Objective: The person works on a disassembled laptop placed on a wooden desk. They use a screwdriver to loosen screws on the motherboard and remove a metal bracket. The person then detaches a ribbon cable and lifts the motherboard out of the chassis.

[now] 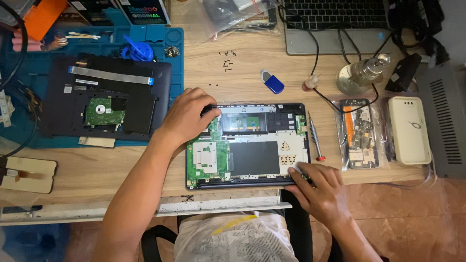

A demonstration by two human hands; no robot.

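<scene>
An opened laptop base (252, 157) lies on the wooden desk in front of me, its green circuit board (206, 157) bare on the left side. My left hand (187, 116) grips the base's back left corner, fingers curled over a small black part. My right hand (318, 187) rests on the front right corner, fingertips pressed on the edge. A red-tipped screwdriver (314, 136) lies just right of the base. Several tiny black screws (226, 60) are scattered on the desk behind it.
A second dismantled laptop (104, 102) sits on a blue mat (172, 48) at the left. A blue USB stick (273, 82), glass bottle (357, 77), bagged phone board (359, 133), white box (408, 128) and another laptop (335, 24) crowd the right and back.
</scene>
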